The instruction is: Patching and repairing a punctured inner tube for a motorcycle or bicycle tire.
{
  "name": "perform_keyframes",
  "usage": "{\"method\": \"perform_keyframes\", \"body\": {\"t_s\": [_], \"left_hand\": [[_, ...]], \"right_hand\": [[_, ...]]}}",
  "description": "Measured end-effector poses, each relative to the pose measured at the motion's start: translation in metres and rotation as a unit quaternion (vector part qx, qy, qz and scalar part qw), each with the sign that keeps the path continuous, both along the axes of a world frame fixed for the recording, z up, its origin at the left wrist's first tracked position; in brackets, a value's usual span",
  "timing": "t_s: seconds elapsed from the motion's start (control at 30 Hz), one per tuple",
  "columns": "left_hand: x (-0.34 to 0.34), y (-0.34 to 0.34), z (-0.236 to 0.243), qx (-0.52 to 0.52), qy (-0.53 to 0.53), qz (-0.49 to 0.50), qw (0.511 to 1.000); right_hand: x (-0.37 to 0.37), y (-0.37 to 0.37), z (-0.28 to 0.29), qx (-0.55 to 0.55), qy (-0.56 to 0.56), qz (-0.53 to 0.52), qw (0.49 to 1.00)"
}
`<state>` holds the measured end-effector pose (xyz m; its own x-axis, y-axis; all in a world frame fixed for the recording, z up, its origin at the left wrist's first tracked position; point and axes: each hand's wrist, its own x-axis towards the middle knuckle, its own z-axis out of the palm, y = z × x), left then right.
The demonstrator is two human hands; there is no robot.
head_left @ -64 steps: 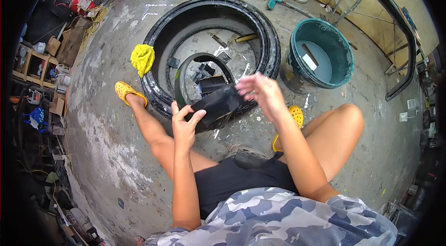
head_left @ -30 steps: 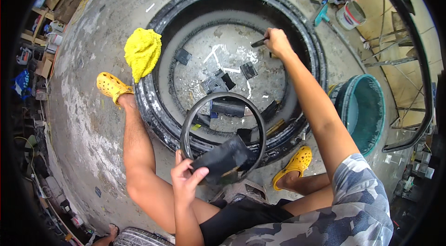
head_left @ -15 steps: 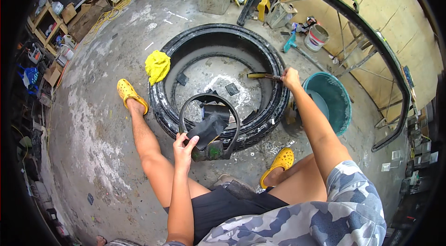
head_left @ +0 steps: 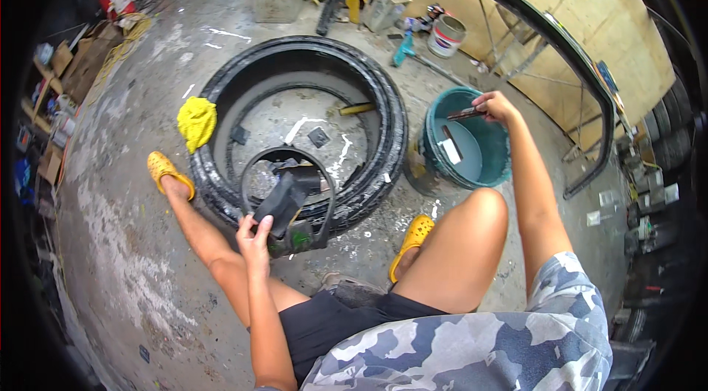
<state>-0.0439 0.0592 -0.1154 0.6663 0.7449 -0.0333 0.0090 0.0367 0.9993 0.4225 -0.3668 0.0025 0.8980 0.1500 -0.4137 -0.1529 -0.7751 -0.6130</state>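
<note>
While left hand (head_left: 254, 240) grips black hoop (head_left: 301, 237), right hand (head_left: 496, 107) dark tool (head_left: 464, 114) over bucket (head_left: 500, 155), yellow cloth (head_left: 197, 123) on tyre (head_left: 391, 125)

My left hand (head_left: 254, 242) grips a black ring (head_left: 311, 234) and a dark flat piece (head_left: 286, 203) by the tyre (head_left: 391, 122). My right hand (head_left: 496, 107) holds a dark strip (head_left: 463, 115) over the teal bucket (head_left: 500, 147).

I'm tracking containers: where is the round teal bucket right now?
In the head view, the teal bucket stands right of centre, beside the large black rubber tyre, with the right hand over its upper edge.
</note>
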Motion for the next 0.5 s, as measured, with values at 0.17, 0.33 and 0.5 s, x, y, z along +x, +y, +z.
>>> {"method": "perform_keyframes", "body": {"t_s": [0.17,0.33,0.5], "left_hand": [[-0.007,0.008,-0.001,-0.006,0.01,-0.006,1.0],[-0.004,0.002,0.012,-0.024,0.018,0.007,1.0],[0.013,-0.008,0.026,-0.025,0.028,0.005,0.999]], "right_hand": [[-0.015,-0.018,-0.101,-0.125,0.145,-0.029,0.981],[-0.02,0.027,-0.173,-0.281,0.001,0.288,0.915],[-0.018,0.024,-0.21,-0.408,0.058,0.389,0.824]]}}
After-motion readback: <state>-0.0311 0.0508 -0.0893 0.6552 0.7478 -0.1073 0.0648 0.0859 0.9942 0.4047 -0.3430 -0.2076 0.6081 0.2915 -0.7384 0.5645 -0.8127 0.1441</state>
